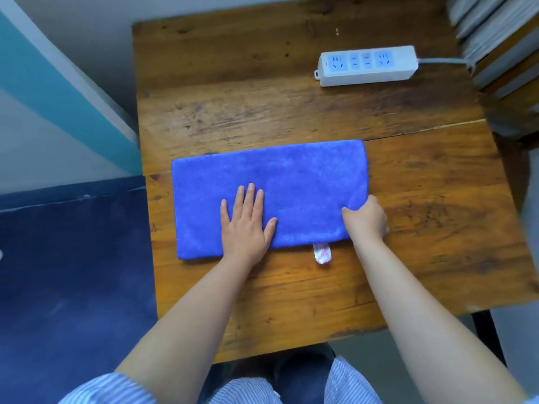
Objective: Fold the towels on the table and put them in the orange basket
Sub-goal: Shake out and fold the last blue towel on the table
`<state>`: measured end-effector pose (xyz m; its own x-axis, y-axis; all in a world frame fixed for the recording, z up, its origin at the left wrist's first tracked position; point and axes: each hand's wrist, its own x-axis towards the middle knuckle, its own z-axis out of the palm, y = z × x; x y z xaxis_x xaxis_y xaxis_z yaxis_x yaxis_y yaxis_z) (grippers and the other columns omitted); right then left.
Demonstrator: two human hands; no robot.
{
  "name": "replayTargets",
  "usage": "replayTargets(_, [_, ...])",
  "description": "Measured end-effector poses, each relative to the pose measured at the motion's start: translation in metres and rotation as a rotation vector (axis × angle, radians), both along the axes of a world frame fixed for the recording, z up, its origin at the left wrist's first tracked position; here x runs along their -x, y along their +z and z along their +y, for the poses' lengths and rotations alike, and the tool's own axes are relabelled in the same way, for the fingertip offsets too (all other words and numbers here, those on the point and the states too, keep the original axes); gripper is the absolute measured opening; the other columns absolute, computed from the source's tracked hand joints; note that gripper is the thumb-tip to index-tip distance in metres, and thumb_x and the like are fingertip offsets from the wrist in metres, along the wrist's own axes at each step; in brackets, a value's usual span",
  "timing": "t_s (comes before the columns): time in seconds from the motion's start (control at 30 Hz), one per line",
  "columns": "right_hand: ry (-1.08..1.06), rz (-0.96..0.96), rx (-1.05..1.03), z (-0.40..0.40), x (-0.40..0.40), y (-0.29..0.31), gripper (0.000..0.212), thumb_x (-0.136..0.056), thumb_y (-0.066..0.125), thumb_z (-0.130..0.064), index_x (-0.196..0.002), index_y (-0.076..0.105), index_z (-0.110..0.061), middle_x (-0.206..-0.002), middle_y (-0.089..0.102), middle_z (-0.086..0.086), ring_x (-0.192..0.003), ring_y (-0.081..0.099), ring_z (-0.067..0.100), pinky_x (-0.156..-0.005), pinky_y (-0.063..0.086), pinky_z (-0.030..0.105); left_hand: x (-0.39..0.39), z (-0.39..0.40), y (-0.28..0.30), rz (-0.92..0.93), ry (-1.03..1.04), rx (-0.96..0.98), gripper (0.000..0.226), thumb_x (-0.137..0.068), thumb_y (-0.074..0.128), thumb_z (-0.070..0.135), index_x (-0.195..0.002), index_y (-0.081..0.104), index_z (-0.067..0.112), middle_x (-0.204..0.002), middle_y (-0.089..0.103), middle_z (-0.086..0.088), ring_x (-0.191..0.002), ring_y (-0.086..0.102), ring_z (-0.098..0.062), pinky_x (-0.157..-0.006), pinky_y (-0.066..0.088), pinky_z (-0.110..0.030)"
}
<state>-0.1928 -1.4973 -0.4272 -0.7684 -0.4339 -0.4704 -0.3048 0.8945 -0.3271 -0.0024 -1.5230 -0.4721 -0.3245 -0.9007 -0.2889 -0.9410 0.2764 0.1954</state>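
Left hand (246, 220) flat on blue towel (291, 182), right hand (366, 218) seemingly pinching its right edge

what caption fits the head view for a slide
Left hand presses flat on a blue towel on a wooden table while the right hand grips its right edge.

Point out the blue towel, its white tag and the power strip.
blue towel (291, 176): head view, bare upper middle of the cloth.
white tag (321, 253): head view, middle of the tag below the towel's near edge.
power strip (368, 65): head view, top face by the sockets.
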Motion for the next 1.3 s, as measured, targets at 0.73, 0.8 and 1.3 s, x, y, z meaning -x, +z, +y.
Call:
replayTargets(0.73, [0.691,-0.409,0.358,-0.048,-0.222,0.028,0.034,-0.079,0.061,-0.005,-0.112,0.053,0.001,-0.114,0.053,0.017,-0.107,0.050,0.028,-0.084,0.033,0.019,-0.176,0.030,0.034,0.412,0.575,0.043,0.036,-0.087,0.052,-0.001,-0.123,0.053,-0.003,-0.132,0.052,-0.017,-0.127,0.043,-0.032,-0.107,0.030,-0.037])
replayTargets(0.8, [0.724,-0.493,0.240,-0.048,-0.229,0.022,0.045,-0.081,0.062,-0.012,-0.122,0.047,-0.001,-0.122,0.051,0.014,-0.111,0.051,0.026,-0.093,0.038,0.028,-0.187,0.038,0.032,0.434,0.632,0.022,0.036,-0.089,0.049,0.001,-0.125,0.051,-0.001,-0.134,0.051,-0.015,-0.127,0.042,-0.029,-0.106,0.030,-0.034])
replayTargets(1.3, [1.362,0.131,0.047,0.000,-0.127,0.004,0.074,-0.083,0.059,-0.037,-0.144,0.019,-0.023,-0.156,-0.003,0.001,-0.143,-0.011,0.024,-0.114,-0.004,0.045,-0.127,-0.030,0.042,0.595,0.822,-0.280,0.029,-0.087,0.058,0.030,-0.103,0.058,0.006,-0.107,0.064,-0.008,-0.100,0.057,-0.027,-0.073,0.039,-0.027])
